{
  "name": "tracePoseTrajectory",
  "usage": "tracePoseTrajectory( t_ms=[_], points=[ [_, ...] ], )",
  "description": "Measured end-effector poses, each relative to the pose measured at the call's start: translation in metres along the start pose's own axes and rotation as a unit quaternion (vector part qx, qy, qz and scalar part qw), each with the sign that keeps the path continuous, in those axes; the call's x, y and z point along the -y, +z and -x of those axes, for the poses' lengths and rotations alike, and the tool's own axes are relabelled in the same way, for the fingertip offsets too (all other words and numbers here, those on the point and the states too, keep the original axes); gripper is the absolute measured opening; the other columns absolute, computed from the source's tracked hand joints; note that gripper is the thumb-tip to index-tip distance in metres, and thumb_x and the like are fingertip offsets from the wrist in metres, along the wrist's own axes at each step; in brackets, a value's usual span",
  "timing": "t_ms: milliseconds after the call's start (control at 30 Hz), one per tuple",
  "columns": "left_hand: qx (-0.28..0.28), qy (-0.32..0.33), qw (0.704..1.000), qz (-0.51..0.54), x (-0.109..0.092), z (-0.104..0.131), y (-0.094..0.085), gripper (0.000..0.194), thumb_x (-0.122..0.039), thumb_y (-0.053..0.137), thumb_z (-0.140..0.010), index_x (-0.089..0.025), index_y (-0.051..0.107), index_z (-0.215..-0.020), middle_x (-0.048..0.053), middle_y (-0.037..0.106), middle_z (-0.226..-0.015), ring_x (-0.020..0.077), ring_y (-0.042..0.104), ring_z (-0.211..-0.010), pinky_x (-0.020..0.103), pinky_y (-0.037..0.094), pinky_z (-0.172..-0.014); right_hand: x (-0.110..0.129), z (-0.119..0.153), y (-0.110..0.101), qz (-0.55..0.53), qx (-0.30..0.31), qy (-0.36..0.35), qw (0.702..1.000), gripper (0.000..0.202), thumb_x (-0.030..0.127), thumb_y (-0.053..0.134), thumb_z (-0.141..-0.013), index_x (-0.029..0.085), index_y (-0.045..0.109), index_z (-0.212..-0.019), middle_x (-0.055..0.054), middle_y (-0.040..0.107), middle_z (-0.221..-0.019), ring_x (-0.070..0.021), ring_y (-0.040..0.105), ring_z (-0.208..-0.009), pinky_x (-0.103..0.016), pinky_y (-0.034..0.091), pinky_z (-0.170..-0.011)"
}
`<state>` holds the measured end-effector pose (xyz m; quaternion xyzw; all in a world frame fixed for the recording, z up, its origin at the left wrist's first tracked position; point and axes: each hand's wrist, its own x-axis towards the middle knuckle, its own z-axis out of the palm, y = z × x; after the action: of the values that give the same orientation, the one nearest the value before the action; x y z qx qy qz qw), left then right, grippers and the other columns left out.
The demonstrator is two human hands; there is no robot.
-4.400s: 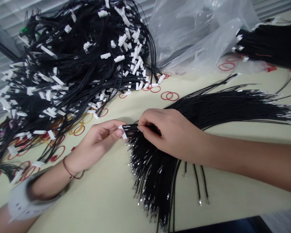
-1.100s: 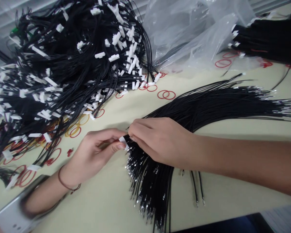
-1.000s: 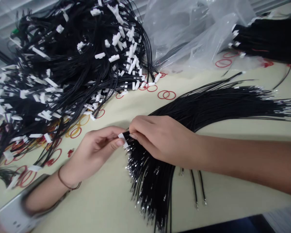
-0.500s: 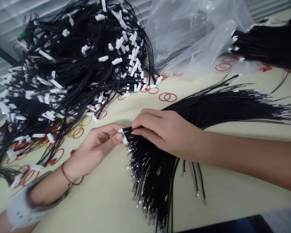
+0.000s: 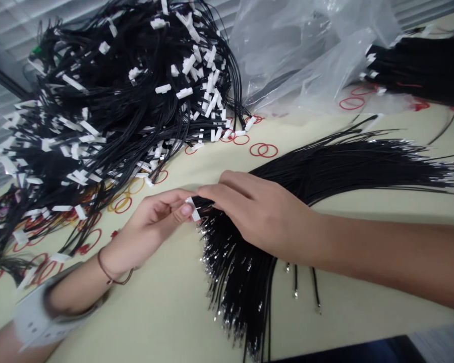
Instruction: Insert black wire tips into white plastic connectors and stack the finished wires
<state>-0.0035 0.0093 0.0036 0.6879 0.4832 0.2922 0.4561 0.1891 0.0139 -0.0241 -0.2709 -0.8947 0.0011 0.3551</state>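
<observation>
My left hand pinches a small white connector housing between thumb and fingertips. Black wires run from the housing toward my right hand, whose fingers are bent together right beside it. A thin black wire appears to be held there, though the thumb and fingertips are partly hidden. Beneath my right hand lies a thick bundle of black wires, its crimped metal ends fanned out toward the lower left. Another part of the bundle stretches to the right behind my right wrist.
A big heap of black cables with white connectors fills the upper left. Red rubber bands are scattered over the table. Behind stands a clear plastic bag. More bundled cables lie at the upper right, and a dark object at the bottom edge.
My right hand's fingers have straightened and slid left, up to the connector. My left hand keeps its pinch on the housing. The view has shifted slightly.
</observation>
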Motion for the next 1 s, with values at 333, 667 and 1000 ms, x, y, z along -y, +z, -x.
tracePoseTrajectory(
  t_ms=[333,667,1000],
  points=[
    [0.01,0.005,1.0,-0.021,-0.0004,-0.001,-0.0005,0.014,-0.018,0.053,-0.082,-0.018,0.066,-0.087,0.0,0.062,-0.067,0.0105,0.055,-0.063,0.019,0.043,-0.06,-0.0006,-0.0005,-0.0026,-0.035,0.028,0.045,0.998,0.021,0.01,0.031,-0.086,0.012,0.045,-0.101,-0.006,0.052,-0.088,-0.0142,0.05,-0.083,-0.027,0.041,-0.069],
    [0.013,0.055,0.998,-0.011,0.0016,0.0013,0.0013,0.015,-0.016,0.054,-0.081,-0.018,0.066,-0.09,-0.001,0.062,-0.068,0.0098,0.052,-0.064,0.018,0.042,-0.06,-0.0006,-0.0007,-0.0017,-0.058,0.036,0.018,0.997,0.022,0.012,0.032,-0.087,0.012,0.044,-0.106,-0.005,0.051,-0.086,-0.012,0.049,-0.078,-0.025,0.041,-0.066],
    [0.017,0.065,0.997,-0.028,0.0012,0.003,0.0031,0.013,-0.016,0.056,-0.08,-0.017,0.066,-0.089,-0.002,0.057,-0.063,0.0101,0.047,-0.06,0.019,0.039,-0.055,0.002,-0.0001,-0.0016,-0.034,0.032,-0.003,0.999,0.025,0.008,0.035,-0.084,0.013,0.047,-0.105,-0.003,0.05,-0.082,-0.0108,0.046,-0.072,-0.022,0.039,-0.062]
  ],
)
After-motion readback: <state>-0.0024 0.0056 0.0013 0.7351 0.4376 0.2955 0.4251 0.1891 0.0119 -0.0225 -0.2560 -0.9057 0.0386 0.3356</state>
